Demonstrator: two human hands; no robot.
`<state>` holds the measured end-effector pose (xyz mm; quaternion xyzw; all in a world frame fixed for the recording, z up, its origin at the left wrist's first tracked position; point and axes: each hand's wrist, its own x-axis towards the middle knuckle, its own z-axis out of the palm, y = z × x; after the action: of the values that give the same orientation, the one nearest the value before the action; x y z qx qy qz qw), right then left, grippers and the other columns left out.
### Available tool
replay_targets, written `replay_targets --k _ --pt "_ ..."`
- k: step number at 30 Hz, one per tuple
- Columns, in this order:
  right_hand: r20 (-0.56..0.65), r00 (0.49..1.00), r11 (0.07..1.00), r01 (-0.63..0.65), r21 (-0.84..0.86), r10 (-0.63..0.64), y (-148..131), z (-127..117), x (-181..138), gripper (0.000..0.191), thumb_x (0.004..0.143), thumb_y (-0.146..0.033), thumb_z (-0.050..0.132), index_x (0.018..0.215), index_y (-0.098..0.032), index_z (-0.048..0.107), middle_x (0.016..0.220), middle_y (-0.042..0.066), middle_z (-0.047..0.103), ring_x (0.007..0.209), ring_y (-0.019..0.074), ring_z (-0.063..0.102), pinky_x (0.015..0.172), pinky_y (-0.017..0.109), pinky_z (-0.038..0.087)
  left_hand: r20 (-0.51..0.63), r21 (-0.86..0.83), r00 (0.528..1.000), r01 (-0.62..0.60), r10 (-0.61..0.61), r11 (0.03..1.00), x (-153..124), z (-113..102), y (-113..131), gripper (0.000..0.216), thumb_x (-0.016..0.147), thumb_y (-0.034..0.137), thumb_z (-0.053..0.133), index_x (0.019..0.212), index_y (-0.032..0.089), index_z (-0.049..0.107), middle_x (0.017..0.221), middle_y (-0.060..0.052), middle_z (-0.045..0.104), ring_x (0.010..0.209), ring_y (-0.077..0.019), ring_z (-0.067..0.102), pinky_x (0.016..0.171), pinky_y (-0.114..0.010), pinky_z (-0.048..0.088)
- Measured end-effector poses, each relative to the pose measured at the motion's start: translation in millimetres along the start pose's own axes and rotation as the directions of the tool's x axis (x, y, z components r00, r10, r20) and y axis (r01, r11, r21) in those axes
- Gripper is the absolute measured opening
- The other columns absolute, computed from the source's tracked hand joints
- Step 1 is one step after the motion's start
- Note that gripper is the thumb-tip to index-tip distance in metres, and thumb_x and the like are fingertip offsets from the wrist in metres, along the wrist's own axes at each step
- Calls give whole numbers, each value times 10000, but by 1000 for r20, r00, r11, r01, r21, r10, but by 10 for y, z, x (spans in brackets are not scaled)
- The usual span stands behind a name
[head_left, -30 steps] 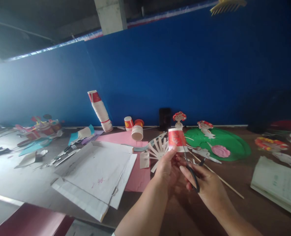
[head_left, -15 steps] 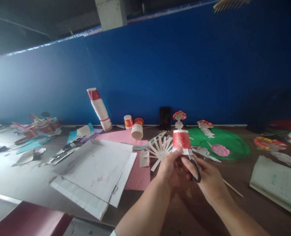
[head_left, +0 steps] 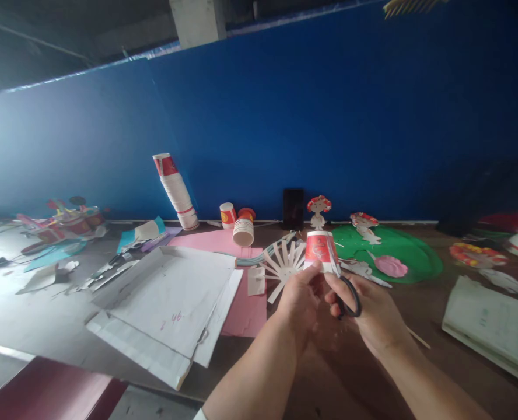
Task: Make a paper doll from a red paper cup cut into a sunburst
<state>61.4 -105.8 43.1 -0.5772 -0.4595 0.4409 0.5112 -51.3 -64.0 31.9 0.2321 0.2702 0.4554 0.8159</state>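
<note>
My left hand (head_left: pixel 301 294) is closed on a red and white paper cup (head_left: pixel 320 248), its thumb pressed on the cup's lower side. In my right hand (head_left: pixel 370 309) are black-handled scissors (head_left: pixel 350 296), fingers through the loops. Their blades reach up along the cup's right side; whether they bite into the paper I cannot tell. Just left of the cup lies a cup cut into a fan of white strips (head_left: pixel 285 268). Behind it stands a paper figure (head_left: pixel 318 211) with red and white curled hair.
A flattened white box (head_left: pixel 163 303) and pink paper (head_left: pixel 254 309) lie left of my hands. A leaning stack of cups (head_left: pixel 175 195) stands at the back. To the right are a green sheet (head_left: pixel 425 259), another paper figure (head_left: pixel 366 226) and a notebook (head_left: pixel 490 326).
The scissors and my right hand have turned slightly, the handles shifting a little right. The cup stays in my left hand, slightly farther left in view.
</note>
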Motion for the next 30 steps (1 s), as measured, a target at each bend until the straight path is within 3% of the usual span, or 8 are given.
replay_targets --k 2,5,8,12,16,19,24,30 --pt "8 998 998 -64 27 64 -53 -2 -26 463 736 -646 712 755 -189 640 642 9 671 497 99 566 447 206 371 -69 0 993 -95 94 996 33 -15 -22 299 758 398 745 724 139 598 613 -19 541 506 -114 466 514 -265 381" --pt "22 992 989 -128 71 127 -197 -16 -101 490 708 -656 730 826 -189 640 633 8 673 478 85 558 425 179 331 -187 19 947 -261 260 965 70 -24 -48 307 704 321 806 660 159 549 596 21 474 541 -89 418 573 -248 360" --pt "25 991 986 -135 101 133 -314 -32 -153 505 685 -653 749 829 -187 619 603 1 660 461 79 550 439 177 363 -193 38 929 -315 316 948 68 -16 -65 369 674 320 836 621 179 499 585 41 416 552 -88 373 582 -251 326" --pt "10 996 992 -86 95 86 -272 -39 -116 551 675 -646 764 941 -195 592 596 -1 668 459 102 562 446 202 403 -149 22 943 -297 297 955 26 -7 -63 371 679 348 835 627 173 512 605 29 426 576 -95 375 586 -251 322" --pt "-22 1000 998 22 64 -21 -113 -30 -47 596 660 -582 813 1050 -207 562 587 -14 671 481 134 589 478 234 448 -118 -27 984 -137 133 990 4 -10 -30 335 695 369 818 686 152 563 641 3 480 572 -109 418 572 -266 345" --pt "25 1000 990 8 144 -12 -71 -31 -41 526 704 -591 778 1008 -206 589 611 -14 665 491 111 570 479 215 430 -120 -87 991 -62 52 994 -2 9 6 296 718 341 807 723 134 594 656 -7 508 559 -109 440 556 -265 355" --pt "65 995 933 -93 347 75 -121 -77 -58 415 707 -557 785 848 -198 631 592 -30 604 477 62 479 444 169 362 -225 -143 970 -130 95 981 -20 75 58 153 750 179 773 775 108 641 731 -26 574 598 -79 482 584 -207 380" --pt "35 992 899 -127 418 124 -164 -138 -43 380 686 -503 819 873 -196 696 578 -23 571 464 54 426 399 164 313 -237 -94 962 -162 136 982 -29 110 58 154 749 164 774 741 112 630 697 -11 568 597 -73 487 589 -189 380"
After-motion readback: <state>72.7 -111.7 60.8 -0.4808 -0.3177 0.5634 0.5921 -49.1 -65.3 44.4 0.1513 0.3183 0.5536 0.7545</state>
